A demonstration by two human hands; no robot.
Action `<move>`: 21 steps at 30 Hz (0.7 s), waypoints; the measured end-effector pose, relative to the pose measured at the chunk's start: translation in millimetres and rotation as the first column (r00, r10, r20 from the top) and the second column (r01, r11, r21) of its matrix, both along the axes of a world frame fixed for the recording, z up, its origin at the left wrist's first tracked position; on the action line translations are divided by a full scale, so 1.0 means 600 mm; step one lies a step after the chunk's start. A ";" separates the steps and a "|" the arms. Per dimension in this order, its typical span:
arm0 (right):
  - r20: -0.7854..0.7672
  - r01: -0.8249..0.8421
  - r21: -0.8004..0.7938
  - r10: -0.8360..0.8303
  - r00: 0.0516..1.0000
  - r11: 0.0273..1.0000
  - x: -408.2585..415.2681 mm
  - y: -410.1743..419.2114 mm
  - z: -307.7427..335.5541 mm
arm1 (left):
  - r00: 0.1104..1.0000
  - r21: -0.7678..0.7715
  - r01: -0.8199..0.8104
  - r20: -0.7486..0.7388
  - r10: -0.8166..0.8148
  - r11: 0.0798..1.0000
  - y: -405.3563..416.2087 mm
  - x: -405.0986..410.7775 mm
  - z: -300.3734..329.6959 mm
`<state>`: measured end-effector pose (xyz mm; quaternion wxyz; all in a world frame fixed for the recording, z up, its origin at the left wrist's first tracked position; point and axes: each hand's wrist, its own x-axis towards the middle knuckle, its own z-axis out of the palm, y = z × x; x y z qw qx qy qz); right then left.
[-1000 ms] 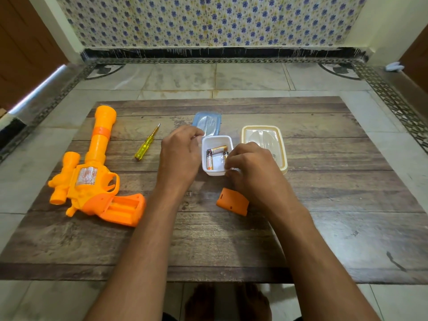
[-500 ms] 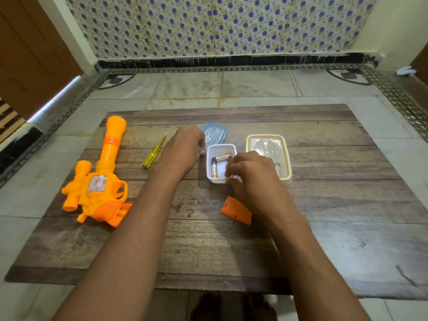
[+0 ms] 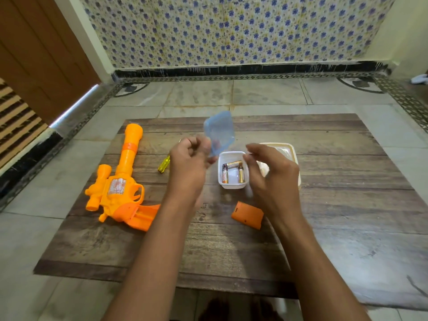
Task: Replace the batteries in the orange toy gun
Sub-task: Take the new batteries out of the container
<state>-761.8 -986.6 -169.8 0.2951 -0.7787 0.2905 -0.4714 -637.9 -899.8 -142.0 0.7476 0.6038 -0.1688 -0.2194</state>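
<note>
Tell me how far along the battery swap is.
Done: cover is off, gun grip lies open, and three batteries sit in the white tub. In hand: left hand holds the blue lid; right hand hovers empty. Left: load batteries, refit cover.

on the tabletop [image 3: 347,216], the toy gun [image 3: 120,188] lies by the left edge, its barrel pointing toward the far edge and its grip toward the near edge. the screwdriver [image 3: 164,163] lies just right of the barrel, partly behind the left hand [image 3: 188,167]. the small tub [image 3: 232,170] sits near the middle, toward the far edge, with the batteries [image 3: 232,171] lying in it. the larger tray [image 3: 293,156] stands just right of the tub, partly hidden by the right hand [image 3: 271,174]. the lid [image 3: 218,134] is held tilted above the tabletop, behind the tub, in the left hand. the battery cover [image 3: 247,214] lies nearer the near edge, before the tub.
</note>
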 end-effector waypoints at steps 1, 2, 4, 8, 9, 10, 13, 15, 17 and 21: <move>0.035 0.016 0.095 -0.019 0.999 0.995 0.000 0.002 0.005 | 0.994 -0.064 0.049 -0.094 -0.055 0.997 0.006 -0.018 -0.001; 0.067 0.013 0.204 -0.027 0.997 0.979 0.001 0.002 0.008 | 0.983 -0.107 0.081 -0.158 -0.097 0.991 0.010 -0.033 -0.002; 0.155 -0.028 0.409 -0.039 0.987 0.912 0.003 0.002 0.014 | 0.965 -0.164 0.103 -0.222 -0.139 0.981 0.015 -0.050 -0.008; 0.364 -0.172 0.630 -0.092 0.927 0.758 0.001 -0.006 0.025 | 0.946 -0.256 0.150 -0.244 -0.213 0.955 0.023 -0.056 -0.024; 0.378 -0.191 0.641 -0.089 0.922 0.744 0.000 -0.007 0.026 | 0.946 -0.262 0.158 -0.237 -0.223 0.952 0.024 -0.053 -0.031; 0.375 -0.194 0.637 -0.081 0.923 0.746 -0.003 -0.007 0.027 | 0.948 -0.264 0.154 -0.232 -0.217 0.952 0.026 -0.050 -0.035; 0.340 -0.160 0.595 -0.066 0.938 0.787 -0.007 -0.011 0.026 | 0.969 -0.246 0.076 -0.211 -0.130 0.966 0.022 -0.039 -0.035; 0.290 -0.109 0.563 -0.072 0.954 0.819 -0.006 -0.012 0.021 | 0.995 -0.163 0.025 -0.087 -0.040 0.986 0.018 -0.029 -0.030; 0.251 -0.060 0.531 -0.089 0.964 0.845 -0.001 -0.012 0.017 | 0.995 -0.038 0.007 0.095 -0.004 0.999 0.012 -0.017 -0.034; 0.244 -0.032 0.515 -0.111 0.963 0.857 0.011 -0.007 0.017 | 0.979 0.112 -0.082 0.195 0.059 0.990 0.005 -0.016 -0.041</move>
